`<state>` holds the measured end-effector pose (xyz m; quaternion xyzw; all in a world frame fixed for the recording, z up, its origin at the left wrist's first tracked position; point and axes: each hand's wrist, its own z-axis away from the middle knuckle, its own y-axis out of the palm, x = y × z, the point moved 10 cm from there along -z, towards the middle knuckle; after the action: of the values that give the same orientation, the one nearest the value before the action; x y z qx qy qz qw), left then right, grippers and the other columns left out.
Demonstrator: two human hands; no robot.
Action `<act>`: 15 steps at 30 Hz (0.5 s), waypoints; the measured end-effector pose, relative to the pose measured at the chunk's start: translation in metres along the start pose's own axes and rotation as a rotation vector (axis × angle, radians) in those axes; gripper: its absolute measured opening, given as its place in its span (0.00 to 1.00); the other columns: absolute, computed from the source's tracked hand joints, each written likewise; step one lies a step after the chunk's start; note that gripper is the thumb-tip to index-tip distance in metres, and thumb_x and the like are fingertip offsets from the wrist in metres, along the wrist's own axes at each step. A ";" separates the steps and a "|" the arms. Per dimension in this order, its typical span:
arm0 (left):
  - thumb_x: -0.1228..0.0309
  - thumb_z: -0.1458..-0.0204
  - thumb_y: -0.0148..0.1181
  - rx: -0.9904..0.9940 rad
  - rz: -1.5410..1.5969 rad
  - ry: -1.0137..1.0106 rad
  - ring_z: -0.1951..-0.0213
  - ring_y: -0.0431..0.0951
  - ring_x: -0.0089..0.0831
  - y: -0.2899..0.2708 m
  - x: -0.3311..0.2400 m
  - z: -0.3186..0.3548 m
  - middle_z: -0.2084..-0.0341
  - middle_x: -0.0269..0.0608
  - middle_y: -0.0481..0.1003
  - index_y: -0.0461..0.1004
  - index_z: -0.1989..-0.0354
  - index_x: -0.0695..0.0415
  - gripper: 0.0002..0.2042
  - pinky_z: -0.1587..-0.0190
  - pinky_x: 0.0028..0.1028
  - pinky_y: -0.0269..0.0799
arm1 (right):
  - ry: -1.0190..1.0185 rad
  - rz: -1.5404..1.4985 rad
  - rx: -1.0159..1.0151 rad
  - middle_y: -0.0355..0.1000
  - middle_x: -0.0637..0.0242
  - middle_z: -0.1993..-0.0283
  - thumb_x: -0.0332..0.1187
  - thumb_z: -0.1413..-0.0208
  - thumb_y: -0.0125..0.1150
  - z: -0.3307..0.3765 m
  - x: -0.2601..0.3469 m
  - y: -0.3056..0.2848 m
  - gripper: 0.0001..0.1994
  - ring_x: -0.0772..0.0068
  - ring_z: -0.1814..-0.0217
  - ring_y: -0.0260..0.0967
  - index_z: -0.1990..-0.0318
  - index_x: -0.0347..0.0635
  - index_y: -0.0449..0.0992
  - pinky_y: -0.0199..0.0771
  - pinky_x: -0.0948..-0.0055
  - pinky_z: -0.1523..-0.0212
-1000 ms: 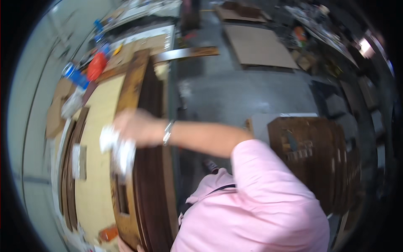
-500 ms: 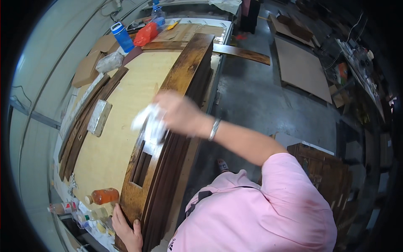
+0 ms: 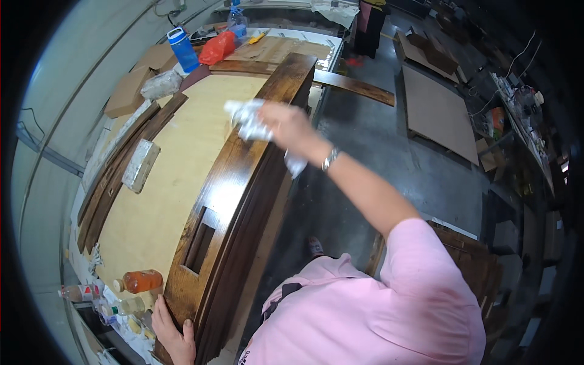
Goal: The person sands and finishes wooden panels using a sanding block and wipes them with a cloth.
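A long, glossy brown wooden board (image 3: 228, 173) with a rectangular slot tops a stack of similar dark boards (image 3: 243, 243) along the right side of the bench. My right hand (image 3: 289, 126) is closed round a crumpled white cloth (image 3: 248, 118), which presses on the board's upper face beyond the slot. A loose end of the cloth hangs below the hand, past the board's right edge. At the near end, my left hand (image 3: 174, 333) rests on the board's left edge, fingers stretched and thumb apart. It holds nothing.
Several bottles lie near my left hand, one with orange liquid (image 3: 140, 281). A wrapped block (image 3: 141, 165) and narrow dark strips (image 3: 97, 207) line the left side. A blue bottle (image 3: 182, 52) and red bag (image 3: 217, 47) stand far off. One plank (image 3: 356, 88) juts over the aisle.
My right hand has slid the cloth away from me along the board, from beside the slot toward the far end. My left hand stays at the near end.
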<state>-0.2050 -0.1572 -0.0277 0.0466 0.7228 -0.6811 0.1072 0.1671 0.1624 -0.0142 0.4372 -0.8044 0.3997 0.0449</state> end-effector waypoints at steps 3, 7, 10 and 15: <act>0.45 0.40 0.46 -0.019 -0.011 0.007 0.39 0.62 0.56 -0.002 0.000 0.001 0.38 0.58 0.63 0.56 0.30 0.62 0.37 0.36 0.45 0.54 | 0.317 0.089 0.046 0.78 0.52 0.53 0.31 0.45 0.62 -0.023 -0.058 -0.038 0.11 0.52 0.54 0.77 0.57 0.36 0.81 0.76 0.63 0.51; 0.45 0.40 0.46 -0.012 -0.020 -0.012 0.39 0.62 0.56 -0.001 0.001 0.002 0.39 0.58 0.63 0.57 0.31 0.61 0.37 0.36 0.45 0.54 | 0.142 -0.012 0.194 0.76 0.57 0.56 0.32 0.51 0.70 -0.015 -0.028 -0.018 0.13 0.54 0.54 0.76 0.59 0.36 0.79 0.74 0.64 0.50; 0.45 0.40 0.46 0.007 -0.009 -0.050 0.39 0.62 0.55 0.000 0.002 0.002 0.38 0.58 0.63 0.57 0.31 0.61 0.37 0.35 0.45 0.53 | 0.210 -0.114 0.077 0.75 0.59 0.59 0.30 0.51 0.69 -0.010 -0.040 -0.015 0.12 0.56 0.54 0.75 0.59 0.37 0.79 0.73 0.65 0.51; 0.47 0.40 0.46 -0.007 -0.032 -0.037 0.39 0.62 0.56 -0.003 -0.002 -0.001 0.39 0.57 0.64 0.57 0.31 0.62 0.36 0.35 0.45 0.53 | 0.450 0.252 0.192 0.75 0.57 0.62 0.40 0.55 0.73 -0.041 -0.130 -0.032 0.15 0.57 0.54 0.75 0.67 0.39 0.80 0.74 0.62 0.54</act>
<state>-0.2043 -0.1560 -0.0241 0.0221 0.7236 -0.6810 0.1097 0.2592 0.2681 -0.0218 0.2363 -0.7807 0.5635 0.1309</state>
